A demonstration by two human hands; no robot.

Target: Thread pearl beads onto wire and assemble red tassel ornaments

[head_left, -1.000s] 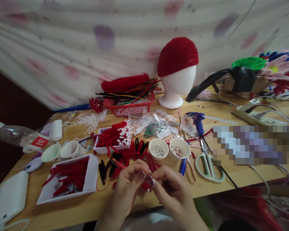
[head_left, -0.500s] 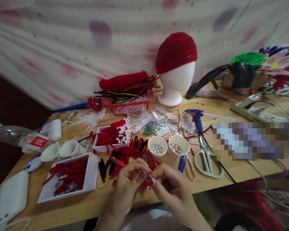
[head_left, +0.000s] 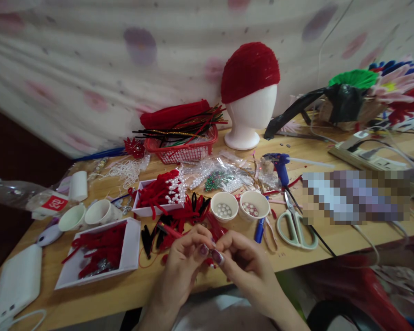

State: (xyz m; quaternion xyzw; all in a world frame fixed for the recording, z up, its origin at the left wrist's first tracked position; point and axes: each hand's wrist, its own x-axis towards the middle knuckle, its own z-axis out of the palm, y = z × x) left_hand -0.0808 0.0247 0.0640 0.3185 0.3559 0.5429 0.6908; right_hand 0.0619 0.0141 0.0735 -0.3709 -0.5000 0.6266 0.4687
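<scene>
My left hand (head_left: 188,257) and my right hand (head_left: 243,262) meet above the front edge of the wooden table (head_left: 165,301). Thumb and fingers are pinched together on both, and what they hold between the tips is too small to make out. Red pieces with small pearls show just below the fingertips. Behind my hands stand two paper cups, one with white pearls (head_left: 224,207) and the other with pearls and red bits (head_left: 254,205). Red and black fuzzy pieces (head_left: 184,218) lie beyond my left hand.
White boxes of red pieces (head_left: 133,253), (head_left: 144,210) stand left. Behind are a red basket (head_left: 182,152) and a foam head (head_left: 250,112) with a red cap. Scissors (head_left: 296,230), a blue marker (head_left: 259,231) and a glue gun (head_left: 280,168) lie right. A bottle (head_left: 24,195) lies far left.
The view has shifted slightly, so things on the right and at the back appear a little further left and up. My hands keep nearly the same pinched pose, fingertips together.
</scene>
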